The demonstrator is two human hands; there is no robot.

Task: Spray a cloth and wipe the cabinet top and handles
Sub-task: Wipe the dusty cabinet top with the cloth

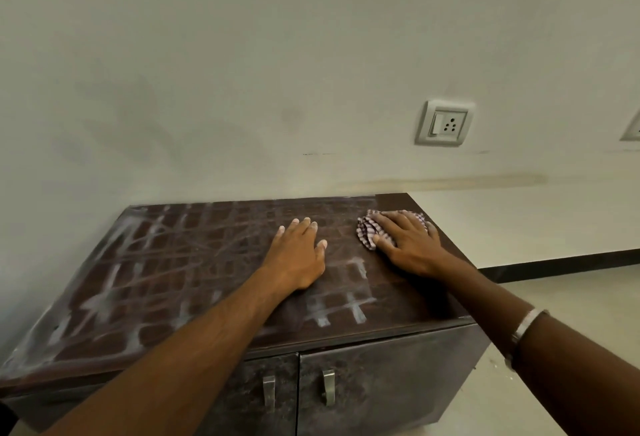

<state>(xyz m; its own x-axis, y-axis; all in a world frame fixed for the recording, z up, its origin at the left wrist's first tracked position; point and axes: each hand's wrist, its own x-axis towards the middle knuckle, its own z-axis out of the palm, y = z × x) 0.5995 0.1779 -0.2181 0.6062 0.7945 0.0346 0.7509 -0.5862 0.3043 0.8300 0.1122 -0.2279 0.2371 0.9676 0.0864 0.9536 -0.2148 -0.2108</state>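
A low dark brown cabinet stands against the wall, and its top [166,273] is streaked with pale dust lines. My right hand [410,245] presses a crumpled checked cloth [367,232] flat on the top near the far right corner. My left hand [299,255] lies palm down on the middle of the top, fingers spread, holding nothing. Two metal handles, the left handle [268,392] and the right handle [328,386], hang on the two front doors below. No spray bottle is in view.
A white wall rises right behind the cabinet, with a switch and socket plate [445,123] above its right end. Pale floor [554,314] with a dark skirting strip runs off to the right. A metal bangle [524,326] sits on my right wrist.
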